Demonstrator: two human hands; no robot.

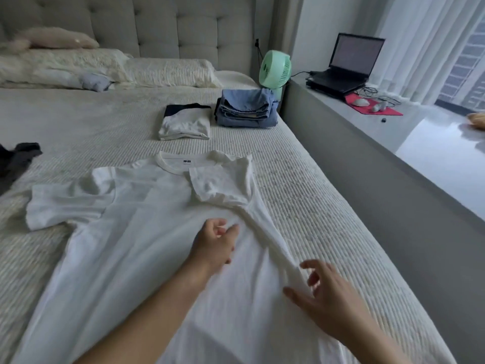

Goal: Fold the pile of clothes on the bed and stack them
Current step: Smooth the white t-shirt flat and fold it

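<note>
Both hands loose over shirt

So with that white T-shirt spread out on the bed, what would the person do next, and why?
Probably fold the left side inward: the white cotton T-shirt already has its right sleeve folded in, while the left sleeve lies spread out. Both hands, left and right, hold nothing.

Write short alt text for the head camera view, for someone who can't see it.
Two bare hands, left hand and right hand, reach over a white T-shirt spread on a bed, its right sleeve folded inward. Beyond lie a folded white shirt and stacked blue clothes.
</note>
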